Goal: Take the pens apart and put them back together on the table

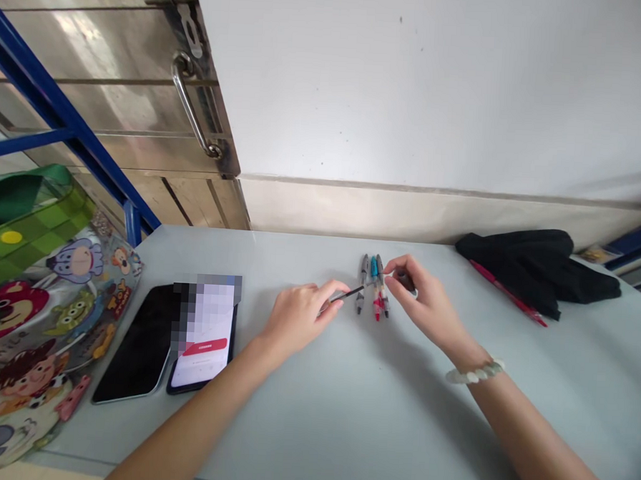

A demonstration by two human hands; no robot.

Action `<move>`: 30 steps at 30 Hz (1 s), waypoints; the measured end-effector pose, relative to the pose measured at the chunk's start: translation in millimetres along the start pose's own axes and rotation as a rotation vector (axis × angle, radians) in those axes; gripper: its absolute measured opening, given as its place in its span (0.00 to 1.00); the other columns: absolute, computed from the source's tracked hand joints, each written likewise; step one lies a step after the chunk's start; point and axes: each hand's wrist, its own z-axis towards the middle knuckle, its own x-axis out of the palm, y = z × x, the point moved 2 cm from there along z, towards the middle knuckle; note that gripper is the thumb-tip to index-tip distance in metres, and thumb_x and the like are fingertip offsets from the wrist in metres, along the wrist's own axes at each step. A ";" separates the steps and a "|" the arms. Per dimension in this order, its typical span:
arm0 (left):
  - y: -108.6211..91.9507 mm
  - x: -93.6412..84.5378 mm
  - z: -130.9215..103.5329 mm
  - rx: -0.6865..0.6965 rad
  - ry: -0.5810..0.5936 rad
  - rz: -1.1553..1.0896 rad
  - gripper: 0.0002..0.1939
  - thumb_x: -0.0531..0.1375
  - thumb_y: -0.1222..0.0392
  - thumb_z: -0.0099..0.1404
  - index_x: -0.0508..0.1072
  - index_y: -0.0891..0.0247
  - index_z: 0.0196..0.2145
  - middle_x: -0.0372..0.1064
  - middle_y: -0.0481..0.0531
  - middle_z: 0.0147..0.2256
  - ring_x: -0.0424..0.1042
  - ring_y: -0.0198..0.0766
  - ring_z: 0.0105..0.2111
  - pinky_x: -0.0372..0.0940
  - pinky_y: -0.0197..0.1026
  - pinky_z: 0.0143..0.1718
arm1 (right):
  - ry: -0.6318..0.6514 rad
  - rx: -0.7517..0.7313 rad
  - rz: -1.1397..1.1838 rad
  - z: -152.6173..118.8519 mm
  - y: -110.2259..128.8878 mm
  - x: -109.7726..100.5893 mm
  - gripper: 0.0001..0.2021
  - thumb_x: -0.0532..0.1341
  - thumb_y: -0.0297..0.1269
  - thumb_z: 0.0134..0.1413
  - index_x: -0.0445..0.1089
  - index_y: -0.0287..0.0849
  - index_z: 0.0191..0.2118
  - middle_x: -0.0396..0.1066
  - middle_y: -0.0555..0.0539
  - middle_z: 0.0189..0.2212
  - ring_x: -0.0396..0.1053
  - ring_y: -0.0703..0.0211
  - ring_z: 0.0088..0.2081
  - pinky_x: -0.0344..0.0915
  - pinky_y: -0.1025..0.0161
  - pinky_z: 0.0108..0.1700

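My left hand [302,312] pinches a slim dark pen [354,293] between thumb and fingers, its tip pointing right and slightly up. My right hand [417,292] is closed in a pinch facing that tip; a thin, faint piece seems to run between the two, too small to name. Something dark [406,280] shows in the curl of the right fingers. Beneath and between the hands, several pens lie side by side on the table: a grey and black pen [362,284] on the left, a teal and red pen [374,289], and a dark one [384,298] partly behind the right fingertips.
A black cloth pouch [534,262] with a red pen [505,291] along its front lies at the right. On the left are a dark tablet [137,341], a lit phone [205,341] and a cartoon-print bag [53,312]. A white wall [425,95] backs the grey table [311,426].
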 end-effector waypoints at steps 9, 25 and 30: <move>2.2 -1.1 0.4 -0.028 -0.061 -0.028 0.12 0.49 0.56 0.66 0.67 0.48 0.46 0.71 0.43 0.29 0.70 0.32 0.27 0.56 0.33 0.28 | 0.020 -0.190 -0.437 -1.6 -4.9 5.8 0.09 0.48 0.27 0.57 0.63 0.45 0.36 0.71 0.50 0.31 0.67 0.59 0.32 0.54 0.54 0.47; 0.6 0.9 0.5 0.008 -0.066 -0.021 0.12 0.51 0.57 0.66 0.69 0.45 0.45 0.71 0.42 0.29 0.70 0.33 0.29 0.56 0.34 0.29 | 0.043 -0.277 -0.551 -3.2 -3.5 12.2 0.11 0.51 0.25 0.56 0.68 0.46 0.35 0.70 0.50 0.31 0.67 0.58 0.36 0.50 0.52 0.52; 0.0 4.4 0.7 0.066 -0.068 -0.007 0.11 0.53 0.56 0.66 0.69 0.46 0.45 0.71 0.42 0.31 0.70 0.34 0.32 0.57 0.34 0.28 | 0.107 -0.365 -0.519 -6.0 -0.9 25.2 0.12 0.50 0.23 0.56 0.67 0.45 0.37 0.70 0.50 0.31 0.68 0.59 0.36 0.53 0.56 0.48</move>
